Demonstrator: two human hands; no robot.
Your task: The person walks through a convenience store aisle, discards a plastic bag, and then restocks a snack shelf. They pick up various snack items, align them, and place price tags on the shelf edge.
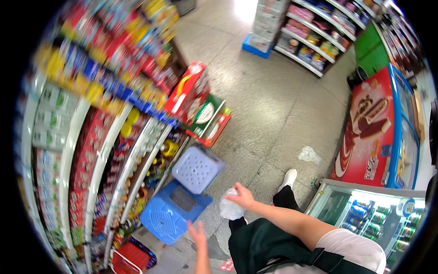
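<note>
My right hand (pixel 242 197) is closed on a crumpled, whitish translucent wad, which looks like a thin plastic bag (pixel 231 209), held in front of my dark green apron (pixel 264 242). My left hand (pixel 197 234) is lower and further left, its fingers apart with nothing in them. Nearest to it is a blue plastic stool (pixel 160 224) with a dark opening in its top. Just beyond stands a pale lilac-blue stool (pixel 197 165) with a dotted seat.
Stocked shelves (pixel 96 173) line the left side, with red and green boxes (pixel 200 109) at their end. On the right stand a red ice-cream freezer (pixel 365 132) and a lit drinks cooler (pixel 372 214). Another shelf unit (pixel 310 32) stands far ahead on the tiled floor (pixel 260 105).
</note>
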